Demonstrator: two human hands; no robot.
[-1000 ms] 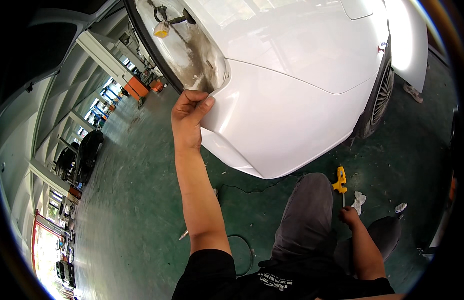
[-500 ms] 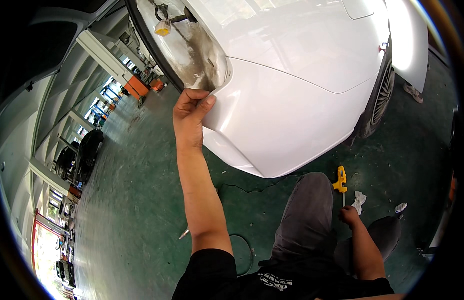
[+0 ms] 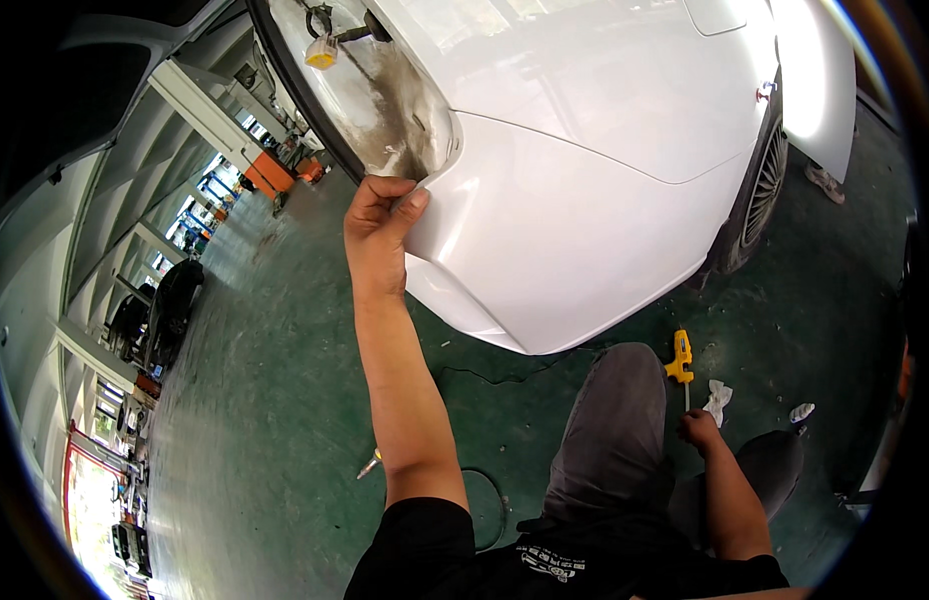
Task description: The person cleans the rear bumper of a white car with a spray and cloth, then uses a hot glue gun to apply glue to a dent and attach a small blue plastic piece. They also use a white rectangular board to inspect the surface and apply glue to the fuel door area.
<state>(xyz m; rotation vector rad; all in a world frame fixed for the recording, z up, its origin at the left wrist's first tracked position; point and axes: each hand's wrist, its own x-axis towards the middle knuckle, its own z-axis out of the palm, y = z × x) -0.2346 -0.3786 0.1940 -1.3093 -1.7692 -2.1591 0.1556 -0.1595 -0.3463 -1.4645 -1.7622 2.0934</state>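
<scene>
A white car's rear corner [image 3: 545, 220] fills the upper middle. At the lower end of its open, dirt-stained lamp recess [image 3: 400, 110], my left hand [image 3: 383, 212] is closed on the panel edge, thumb on the near side and fingertips partly hidden. Low on the right, beside my knee, my right hand [image 3: 699, 429] has its fingers closed round the end of a thin pale rod [image 3: 687, 396]. That rod runs into a yellow tool [image 3: 681, 358] that looks like a glue gun. Crumpled white paper [image 3: 718, 402] lies next to this hand.
A yellow-ended connector [image 3: 322, 53] hangs in the recess. A dark cable [image 3: 495, 381] trails over the green floor [image 3: 275, 400]. Another tool [image 3: 370, 464] lies left of my arm. The rear wheel [image 3: 760, 205] and another person's shoe [image 3: 825, 184] are at right; a dark car [image 3: 175, 310] stands far left.
The view has shifted very slightly. Both hands keep their places, the left on the panel edge and the right at the rod.
</scene>
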